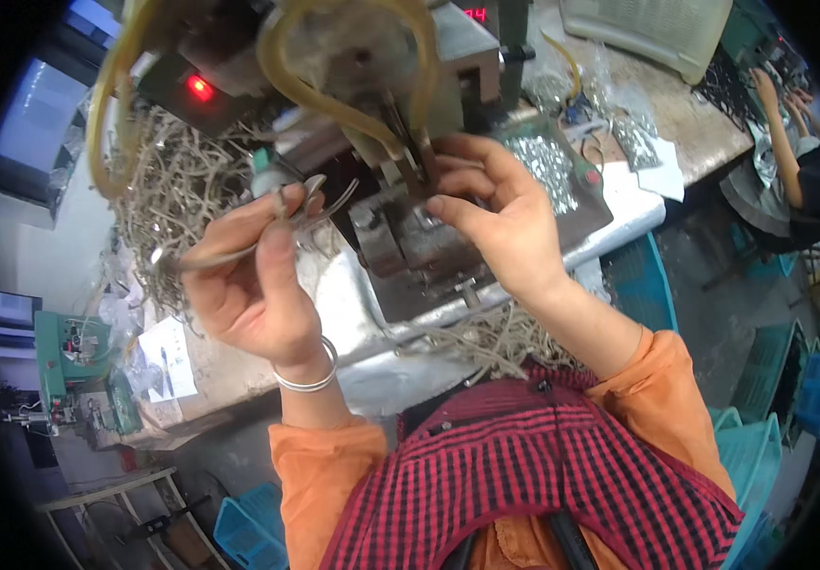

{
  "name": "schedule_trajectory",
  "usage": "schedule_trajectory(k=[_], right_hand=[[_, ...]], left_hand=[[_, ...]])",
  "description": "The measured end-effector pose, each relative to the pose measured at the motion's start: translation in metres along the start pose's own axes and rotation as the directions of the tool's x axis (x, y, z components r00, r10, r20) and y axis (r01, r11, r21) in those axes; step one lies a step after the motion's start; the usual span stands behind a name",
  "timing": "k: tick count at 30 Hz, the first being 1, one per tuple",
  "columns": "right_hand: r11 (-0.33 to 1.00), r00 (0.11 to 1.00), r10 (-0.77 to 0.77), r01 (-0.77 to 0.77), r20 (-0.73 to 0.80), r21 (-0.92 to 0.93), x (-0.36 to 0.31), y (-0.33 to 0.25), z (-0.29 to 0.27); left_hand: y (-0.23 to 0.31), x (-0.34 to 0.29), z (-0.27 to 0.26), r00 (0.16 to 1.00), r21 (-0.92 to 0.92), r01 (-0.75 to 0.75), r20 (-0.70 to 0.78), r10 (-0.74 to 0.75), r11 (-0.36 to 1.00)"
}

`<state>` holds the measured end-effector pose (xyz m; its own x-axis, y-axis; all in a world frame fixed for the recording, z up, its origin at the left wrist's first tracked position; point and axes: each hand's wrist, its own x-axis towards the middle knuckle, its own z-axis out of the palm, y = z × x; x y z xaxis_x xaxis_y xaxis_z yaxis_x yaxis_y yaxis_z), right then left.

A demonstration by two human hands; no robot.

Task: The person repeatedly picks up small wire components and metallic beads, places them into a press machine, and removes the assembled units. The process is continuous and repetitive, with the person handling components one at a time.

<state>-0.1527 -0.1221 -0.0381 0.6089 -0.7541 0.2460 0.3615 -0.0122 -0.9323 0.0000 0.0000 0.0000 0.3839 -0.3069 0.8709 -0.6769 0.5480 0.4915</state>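
My left hand (253, 275) is closed, pinching a thin grey cord (301, 201) between thumb and fingers. One stretch of the cord runs back across the palm side, and its loose ends point toward the machine. My right hand (505, 214) is at the bench machine's metal fixture (410, 233), thumb and curled fingers beside the upright tool (414, 157). Whatever lies between those fingertips is hidden or too small to make out. Above both hands, the machine carries bent yellow tubes (334, 104) and a lit red lamp (200, 87).
A tangled heap of grey cords (177, 171) covers the bench's left side; more cords (505, 342) lie near my lap. Small shiny metal pieces (541, 171) fill a tray on the right. Blue crates (640, 285) stand below. Another person (794, 180) sits at far right.
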Motion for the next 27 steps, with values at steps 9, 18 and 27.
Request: schedule_trajectory(k=[9, 18, 27], right_hand=[[0.058, 0.919, -0.389, 0.097, 0.068, -0.994, 0.005, 0.072, -0.139], [0.369, 0.913, -0.38, 0.003, -0.148, -0.929, 0.017, 0.069, -0.147], [-0.101, 0.811, -0.308, 0.492, 0.498, -0.865, 0.038, 0.091, -0.148]], left_hand=[[0.014, -0.054, 0.036, 0.779, 0.175, -0.425, 0.569, 0.261, 0.888], [0.012, -0.053, 0.049, 0.782, 0.208, -0.359, 0.6, 0.171, 0.91], [0.008, -0.056, 0.047, 0.794, 0.207, -0.369, 0.577, 0.191, 0.906]])
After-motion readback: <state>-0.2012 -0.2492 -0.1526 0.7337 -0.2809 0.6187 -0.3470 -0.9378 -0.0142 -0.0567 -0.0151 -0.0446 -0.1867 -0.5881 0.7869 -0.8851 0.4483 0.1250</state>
